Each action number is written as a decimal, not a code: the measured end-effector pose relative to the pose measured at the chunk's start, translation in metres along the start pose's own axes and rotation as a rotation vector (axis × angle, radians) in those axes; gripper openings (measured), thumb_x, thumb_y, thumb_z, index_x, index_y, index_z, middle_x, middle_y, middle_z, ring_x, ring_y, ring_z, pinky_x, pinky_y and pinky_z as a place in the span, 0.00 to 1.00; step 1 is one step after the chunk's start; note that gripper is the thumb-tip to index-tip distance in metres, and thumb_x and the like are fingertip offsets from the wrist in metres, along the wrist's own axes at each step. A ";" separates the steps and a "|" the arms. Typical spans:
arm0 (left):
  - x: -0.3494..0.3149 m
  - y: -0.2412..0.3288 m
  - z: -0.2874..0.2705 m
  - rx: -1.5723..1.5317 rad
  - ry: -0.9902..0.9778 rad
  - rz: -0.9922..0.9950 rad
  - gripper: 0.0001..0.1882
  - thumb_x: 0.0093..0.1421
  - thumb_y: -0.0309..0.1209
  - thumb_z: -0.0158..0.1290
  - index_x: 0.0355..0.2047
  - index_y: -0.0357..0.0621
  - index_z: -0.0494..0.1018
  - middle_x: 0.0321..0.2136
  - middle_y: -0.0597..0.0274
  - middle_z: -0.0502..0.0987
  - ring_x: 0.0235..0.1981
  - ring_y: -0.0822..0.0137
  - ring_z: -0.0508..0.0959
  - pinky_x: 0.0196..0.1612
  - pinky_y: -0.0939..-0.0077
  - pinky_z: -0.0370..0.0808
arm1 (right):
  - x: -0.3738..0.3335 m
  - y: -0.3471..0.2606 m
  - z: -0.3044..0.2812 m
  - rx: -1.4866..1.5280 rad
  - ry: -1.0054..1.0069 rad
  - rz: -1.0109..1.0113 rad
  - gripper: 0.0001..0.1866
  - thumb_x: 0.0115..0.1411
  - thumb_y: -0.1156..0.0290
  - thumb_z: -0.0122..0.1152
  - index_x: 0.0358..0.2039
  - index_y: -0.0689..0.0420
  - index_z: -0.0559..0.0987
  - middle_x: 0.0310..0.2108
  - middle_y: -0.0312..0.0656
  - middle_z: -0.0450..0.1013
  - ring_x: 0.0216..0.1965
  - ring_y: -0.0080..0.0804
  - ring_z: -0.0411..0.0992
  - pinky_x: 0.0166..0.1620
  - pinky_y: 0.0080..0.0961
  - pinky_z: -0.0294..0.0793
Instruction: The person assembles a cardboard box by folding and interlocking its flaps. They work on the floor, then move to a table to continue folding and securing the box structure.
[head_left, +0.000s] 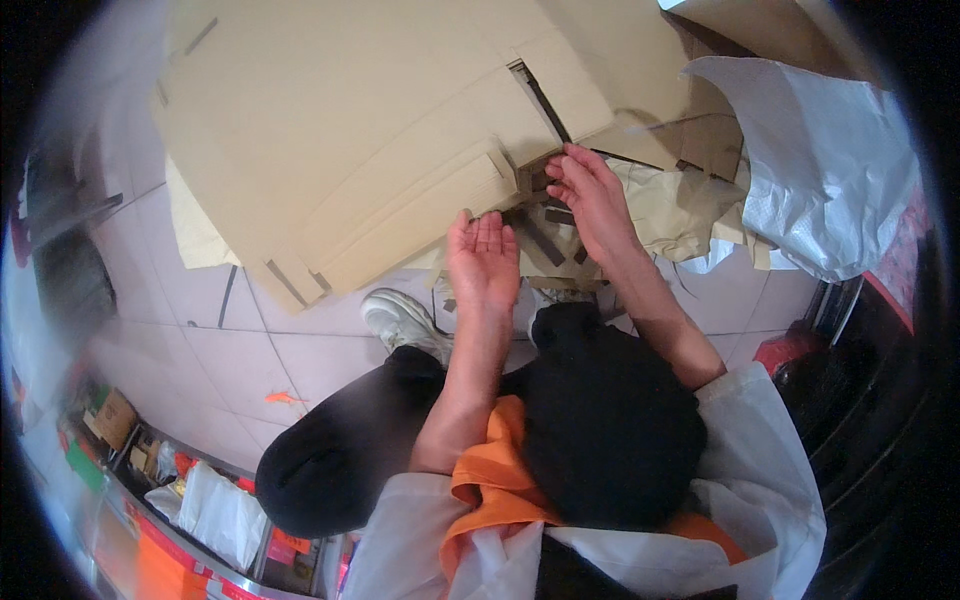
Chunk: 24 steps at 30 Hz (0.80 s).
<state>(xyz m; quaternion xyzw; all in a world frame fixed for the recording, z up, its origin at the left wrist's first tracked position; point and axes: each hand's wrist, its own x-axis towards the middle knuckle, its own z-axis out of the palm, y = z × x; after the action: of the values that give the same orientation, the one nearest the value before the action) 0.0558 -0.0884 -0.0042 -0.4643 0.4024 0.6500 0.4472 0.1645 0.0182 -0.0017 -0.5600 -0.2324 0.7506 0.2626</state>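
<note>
A big tan cardboard sheet (370, 110) with cut slots lies in front of me, its near edge above my shoes. Close to that edge, my left hand (485, 260) is turned palm up, fingers extended and holding nothing visible. My right hand (592, 195) is at the lower end of a long dark slot (540, 103) in the sheet. Its fingers are bent together at the cardboard's edge; what they pinch there is too small to make out. Below the hands lie loose dark strips (543, 238) and cardboard scraps.
Crumpled brown paper (680, 212) and a white plastic sheet (820, 160) are on the right. A white shoe (402, 320) stands on the tiled floor (200, 370). At lower left, a bin (215, 515) holds bags and small packages. A dark strip (228, 297) lies on the tiles.
</note>
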 end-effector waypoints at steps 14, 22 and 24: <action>0.000 -0.003 -0.001 -0.079 -0.016 -0.042 0.27 0.55 0.37 0.56 0.50 0.39 0.58 0.48 0.56 0.69 0.50 0.60 0.70 0.53 0.63 0.66 | 0.005 -0.025 -0.001 0.355 -0.217 0.354 0.13 0.62 0.69 0.52 0.47 0.56 0.71 0.42 0.40 0.72 0.44 0.31 0.70 0.47 0.30 0.70; 0.006 -0.003 -0.002 -0.092 -0.029 -0.045 0.24 0.54 0.36 0.56 0.47 0.39 0.60 0.42 0.56 0.72 0.45 0.60 0.73 0.50 0.64 0.68 | 0.001 -0.024 0.018 -0.831 -0.031 -0.452 0.17 0.61 0.69 0.52 0.49 0.63 0.69 0.41 0.51 0.72 0.45 0.44 0.70 0.45 0.35 0.70; 0.008 -0.005 -0.001 -0.088 -0.048 -0.046 0.24 0.54 0.36 0.55 0.47 0.39 0.60 0.42 0.57 0.72 0.44 0.60 0.74 0.49 0.65 0.68 | 0.008 -0.027 0.017 -1.204 -0.107 -0.509 0.22 0.63 0.67 0.51 0.54 0.65 0.66 0.49 0.53 0.70 0.50 0.36 0.70 0.51 0.26 0.68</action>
<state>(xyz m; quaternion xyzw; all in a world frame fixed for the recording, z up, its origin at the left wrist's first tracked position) 0.0591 -0.0865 -0.0122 -0.4770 0.3519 0.6676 0.4506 0.1504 0.0425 0.0144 -0.4986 -0.7500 0.4305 0.0607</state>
